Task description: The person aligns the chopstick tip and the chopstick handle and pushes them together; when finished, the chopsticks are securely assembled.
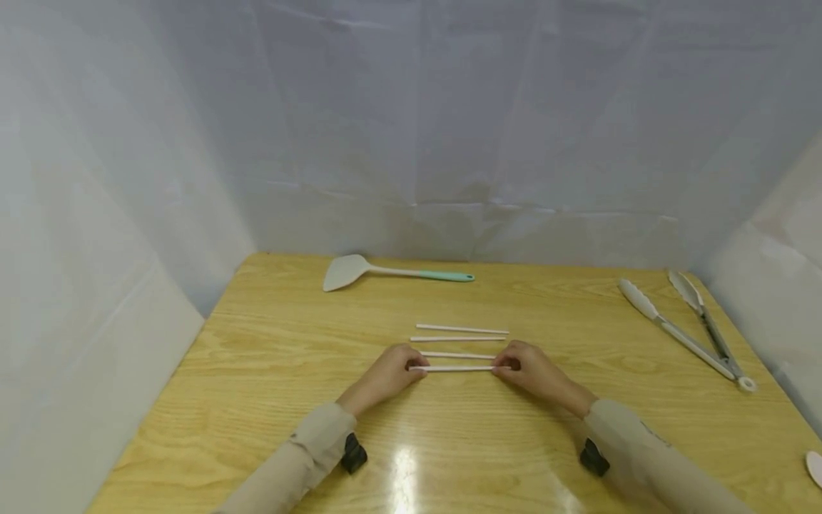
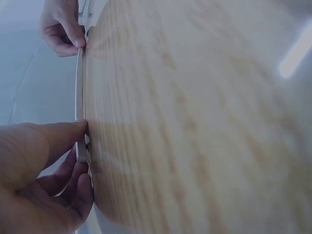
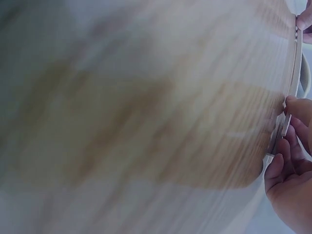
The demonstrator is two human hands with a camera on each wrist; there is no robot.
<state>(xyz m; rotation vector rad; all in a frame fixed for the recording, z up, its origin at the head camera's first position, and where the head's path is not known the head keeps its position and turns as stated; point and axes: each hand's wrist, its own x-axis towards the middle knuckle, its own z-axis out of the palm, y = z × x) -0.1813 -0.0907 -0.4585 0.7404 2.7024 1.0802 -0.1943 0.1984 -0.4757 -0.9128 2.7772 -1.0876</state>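
Note:
Between my two hands lies a white chopstick [image 1: 459, 369], set crosswise just above or on the table. My left hand [image 1: 393, 371] pinches its left end between thumb and fingers, also seen from close up as the left hand [image 2: 46, 175] in the left wrist view. The other end is pinched by my right hand [image 1: 529, 371]; the right wrist view shows this hand [image 3: 295, 161] at the right edge. Just beyond lies a second chopstick [image 1: 459, 355], partly hidden by the hands. Farther off, a third chopstick [image 1: 457, 339] and another chopstick [image 1: 461, 329] lie roughly parallel.
A pale spatula [image 1: 347, 272] with a mint handle lies at the table's back. Spread metal tongs [image 1: 696, 345] with pale tips rest on the right. A white rounded object [image 1: 814, 467] is cut off at the right edge. White sheeting [image 1: 449, 128] encloses the wooden table [image 1: 270, 371].

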